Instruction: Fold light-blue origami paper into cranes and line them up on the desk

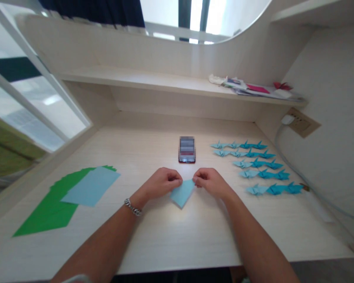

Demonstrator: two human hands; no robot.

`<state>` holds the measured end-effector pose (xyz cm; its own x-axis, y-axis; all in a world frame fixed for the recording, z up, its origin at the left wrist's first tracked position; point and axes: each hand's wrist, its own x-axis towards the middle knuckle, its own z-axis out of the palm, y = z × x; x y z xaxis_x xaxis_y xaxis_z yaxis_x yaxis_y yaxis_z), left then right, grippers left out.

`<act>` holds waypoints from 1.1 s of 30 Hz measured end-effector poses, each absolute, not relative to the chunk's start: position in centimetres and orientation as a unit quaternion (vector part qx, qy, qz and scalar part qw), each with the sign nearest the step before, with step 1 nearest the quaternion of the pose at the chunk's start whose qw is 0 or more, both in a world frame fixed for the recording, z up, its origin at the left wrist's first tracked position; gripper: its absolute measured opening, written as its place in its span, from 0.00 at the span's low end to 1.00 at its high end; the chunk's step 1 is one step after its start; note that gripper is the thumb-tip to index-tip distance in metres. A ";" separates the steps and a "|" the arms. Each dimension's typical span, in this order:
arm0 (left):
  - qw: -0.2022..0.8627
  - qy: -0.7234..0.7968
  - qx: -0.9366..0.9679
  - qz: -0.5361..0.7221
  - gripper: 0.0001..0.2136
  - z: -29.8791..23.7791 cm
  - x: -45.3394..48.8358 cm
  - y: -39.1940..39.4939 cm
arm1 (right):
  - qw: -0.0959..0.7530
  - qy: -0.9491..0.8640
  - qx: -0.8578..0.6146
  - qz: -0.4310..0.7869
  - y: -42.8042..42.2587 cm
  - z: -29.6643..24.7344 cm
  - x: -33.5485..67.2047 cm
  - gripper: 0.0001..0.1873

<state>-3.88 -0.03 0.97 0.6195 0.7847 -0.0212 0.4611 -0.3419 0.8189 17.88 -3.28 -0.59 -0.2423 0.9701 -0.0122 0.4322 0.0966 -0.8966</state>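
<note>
A small light blue sheet of folded origami paper (pixel 182 194) lies on the desk in front of me, one corner pointing toward me. My left hand (pixel 166 181) pinches its upper left edge between thumb and fingers. At the upper right corner, my right hand (pixel 208 181) grips the paper the same way. The fingertips cover both of those corners, so the exact folds there are hidden. Just beyond the hands lies a phone (pixel 187 149) with its screen lit and blurred.
Several rows of blue paper cranes (pixel 264 164) stand on the right. Green sheets (pixel 51 206) lie fanned at left beneath light blue paper (pixel 91 186). A cable (pixel 297 169) runs from the wall socket (pixel 303 122) along the right side. Papers (pixel 256 88) rest on the shelf (pixel 153 83).
</note>
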 end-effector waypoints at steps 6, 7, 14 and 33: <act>0.484 0.433 0.710 0.273 0.08 0.9 -5.6 1.6 | 0.427 -0.558 -0.522 0.484 -2.7 -0.3 19.8 0.13; 0.482 0.446 0.686 0.313 0.09 0.9 -5.4 1.7 | 0.443 -0.538 -0.523 0.492 -2.7 -0.3 19.7 0.14; 0.621 0.430 0.504 0.419 0.21 0.5 -1.2 0.4 | 0.511 -0.420 -0.538 0.522 -2.3 -1.4 16.8 0.19; 0.577 0.418 0.584 0.389 0.13 -0.1 -2.3 0.7 | 0.450 -0.496 -0.533 0.516 -0.3 -1.5 14.6 0.11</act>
